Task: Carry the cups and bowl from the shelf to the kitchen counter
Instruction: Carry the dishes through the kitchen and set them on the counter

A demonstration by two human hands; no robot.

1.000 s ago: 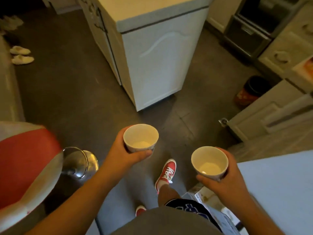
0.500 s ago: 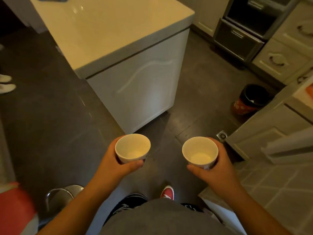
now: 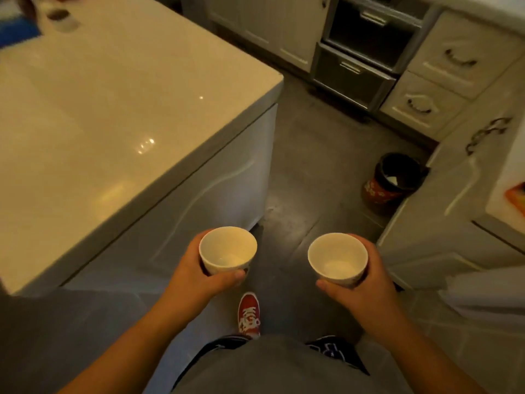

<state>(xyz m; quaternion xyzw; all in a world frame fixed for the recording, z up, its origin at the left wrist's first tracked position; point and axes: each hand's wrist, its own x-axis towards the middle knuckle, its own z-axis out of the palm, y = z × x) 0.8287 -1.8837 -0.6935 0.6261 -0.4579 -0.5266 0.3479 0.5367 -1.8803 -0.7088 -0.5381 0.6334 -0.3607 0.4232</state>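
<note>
Cups in transit, one white cup (image 3: 228, 250) wrapped in the left hand (image 3: 199, 275) and another (image 3: 337, 258) in the right hand (image 3: 362, 291), both beside the island counter (image 3: 119, 115), neither set down, bowl unseen.

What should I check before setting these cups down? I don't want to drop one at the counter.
1. Left hand grips the left cup: ok, fingers wrap its side.
2. Right hand grips the right cup: ok.
3. Cups upright: ok, both rims face up and both look empty.
4. Landing spot on the counter: ok, the near part is bare; blurred items sit only at the far corner.
5. Floor ahead: ok, the bin stands off to the right by the cabinets.
6. Bowl: cannot tell, it is not in view.
</note>
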